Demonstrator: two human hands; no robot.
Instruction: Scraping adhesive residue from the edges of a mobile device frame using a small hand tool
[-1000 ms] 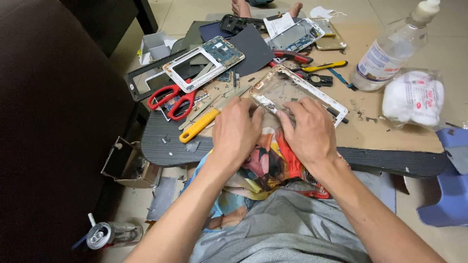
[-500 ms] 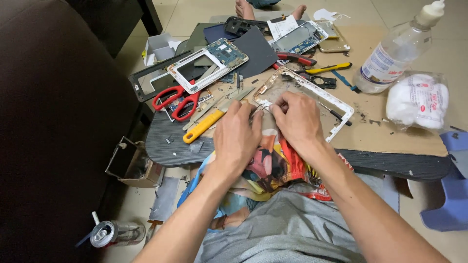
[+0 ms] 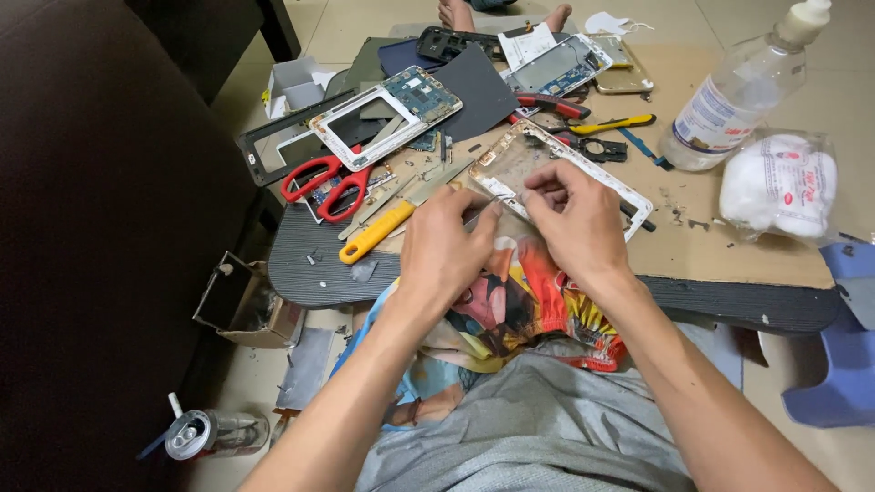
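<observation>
Cluttered low board (image 3: 729, 264) held a thin white device frame (image 3: 583, 164) at its near middle, light, springy, likely brittle, best taken by its rails; left hand (image 3: 447, 246) and right hand (image 3: 570, 223) pinched its near-left corner, fingers curled.

Dark low table (image 3: 301, 264), red scissors (image 3: 319, 182), white frame (image 3: 583, 173), bottle (image 3: 738, 100)

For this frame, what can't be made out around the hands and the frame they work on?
Head view:
- Near end of the white tablet frame: covered by the right hand.
- What the left hand pinches: a thin dark sliver, too small to identify.
- Clear bottle: cap cut off by the top edge.
- Blue stool: cut off by the right edge.
</observation>
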